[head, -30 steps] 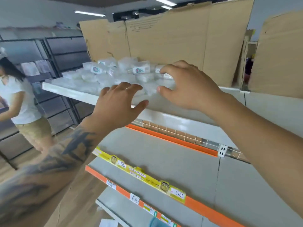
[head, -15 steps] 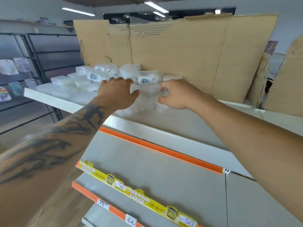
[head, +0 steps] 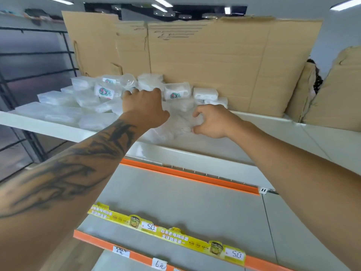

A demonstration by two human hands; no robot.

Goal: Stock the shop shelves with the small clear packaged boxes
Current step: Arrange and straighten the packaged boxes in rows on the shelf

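The left hand lies spread on the piled clear boxes; the right hand pinches a clear package. Any careless tug near the shelf's front edge may topple the loose heap.

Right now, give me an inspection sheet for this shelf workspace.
Surface: white top shelf, bare at its right part.
Job's things: clear boxes heaped on the left, some with stickers.
Clutter: cardboard sheets standing behind the heap.
Grippers: left hand on the heap, fingers hidden; right hand curled round a clear pack.
Cables: nothing seen.
Surroundings: lower shelves with orange edges, yellow price strip.
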